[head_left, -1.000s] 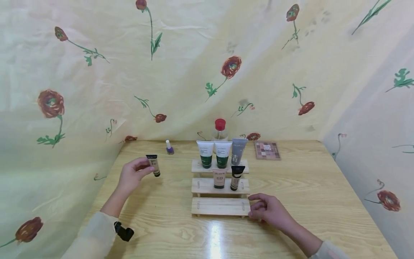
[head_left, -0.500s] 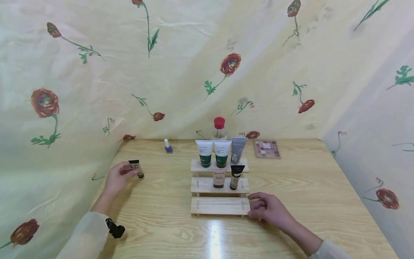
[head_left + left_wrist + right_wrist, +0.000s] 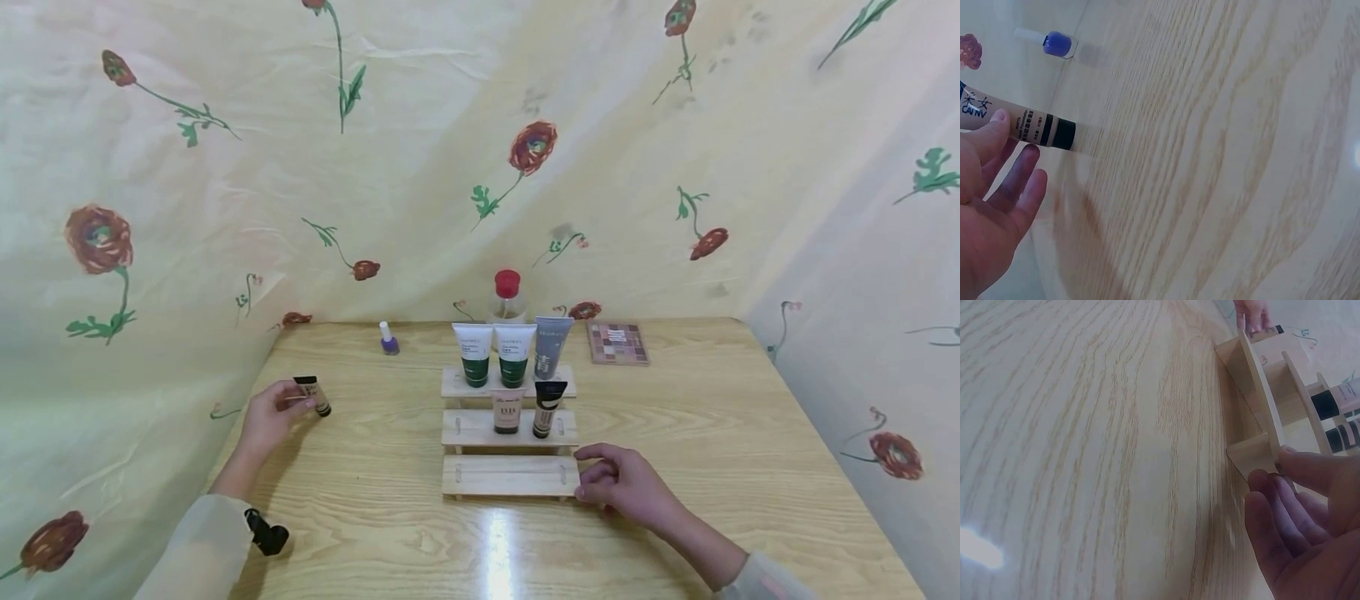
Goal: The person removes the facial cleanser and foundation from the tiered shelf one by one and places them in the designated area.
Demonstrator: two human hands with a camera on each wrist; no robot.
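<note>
My left hand pinches a small beige cosmetic tube between thumb and fingers at the table's left side. Its black cap points down, close over the tabletop. At the right end of the lowest step of a three-step wooden rack, my right hand grips the board, thumb on its edge. The middle step bears a pink BB tube and a black-topped tube. On the top step stand two white-and-green tubes and a grey-blue tube.
A purple nail polish bottle with a white cap stands at the back left of the wooden table. Behind the rack is a clear bottle with a red cap. An eyeshadow palette lies back right. Flowered cloth hangs behind.
My left hand has carried the small tube leftward and slightly down, mostly in the first half second, then nearly stopped. The right hand has stayed at the rack's end.
</note>
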